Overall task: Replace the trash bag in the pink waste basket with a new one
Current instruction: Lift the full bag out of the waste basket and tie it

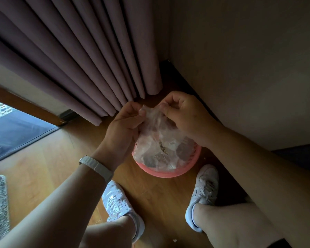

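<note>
Inside pink basket (168,173), clear trash-filled bag (159,140), both hands (122,129) (186,113) gathering

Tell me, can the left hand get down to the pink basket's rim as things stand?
Probably not without letting go. The left hand and right hand both pinch the gathered top of the trash bag above the pink basket. The near rim itself lies unobstructed.

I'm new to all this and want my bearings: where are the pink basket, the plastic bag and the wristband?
Round pink plastic waste basket (166,174): head view, near rim.
Clear crinkled plastic trash bag (156,129): head view, gathered neck.
White wristband (97,168): head view, strap on left wrist.
</note>
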`<control>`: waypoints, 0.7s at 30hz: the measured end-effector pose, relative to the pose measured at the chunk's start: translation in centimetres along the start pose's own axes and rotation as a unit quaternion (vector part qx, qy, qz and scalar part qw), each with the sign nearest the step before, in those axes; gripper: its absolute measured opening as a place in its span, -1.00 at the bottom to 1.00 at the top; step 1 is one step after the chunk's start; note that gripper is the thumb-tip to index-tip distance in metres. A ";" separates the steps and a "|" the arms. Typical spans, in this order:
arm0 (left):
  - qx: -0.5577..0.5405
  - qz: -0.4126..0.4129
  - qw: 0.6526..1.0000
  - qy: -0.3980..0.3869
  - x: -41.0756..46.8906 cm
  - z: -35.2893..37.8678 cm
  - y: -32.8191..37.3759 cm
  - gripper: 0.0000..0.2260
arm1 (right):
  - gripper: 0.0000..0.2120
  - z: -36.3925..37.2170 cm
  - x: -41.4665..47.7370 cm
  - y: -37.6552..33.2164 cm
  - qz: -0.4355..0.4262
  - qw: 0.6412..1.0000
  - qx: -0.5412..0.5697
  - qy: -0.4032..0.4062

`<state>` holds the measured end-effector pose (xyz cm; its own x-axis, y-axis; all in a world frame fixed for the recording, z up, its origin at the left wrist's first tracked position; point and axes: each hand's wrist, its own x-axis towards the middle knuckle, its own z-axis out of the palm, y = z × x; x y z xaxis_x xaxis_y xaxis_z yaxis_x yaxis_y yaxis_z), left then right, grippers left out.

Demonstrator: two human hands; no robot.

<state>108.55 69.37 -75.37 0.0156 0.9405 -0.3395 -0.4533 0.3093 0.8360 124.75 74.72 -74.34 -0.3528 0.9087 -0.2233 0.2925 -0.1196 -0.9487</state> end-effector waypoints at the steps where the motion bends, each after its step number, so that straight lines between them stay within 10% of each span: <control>1: -0.005 0.001 1.000 -0.002 -0.1 0.0 0.0 -0.82 | -0.90 0.0 0.1 0.1 0.010 1.000 -0.009 0.006; 21: 0.357 0.094 0.929 -0.014 -0.5 1.1 0.0 -0.63 | -0.88 -0.3 0.2 0.0 0.037 0.998 -0.014 -0.042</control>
<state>109.57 69.03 -74.73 0.0244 0.9876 -0.1551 0.2559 0.1438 0.9560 124.99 75.01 -74.29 -0.4016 0.8614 -0.3110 0.3441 -0.1727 -0.9229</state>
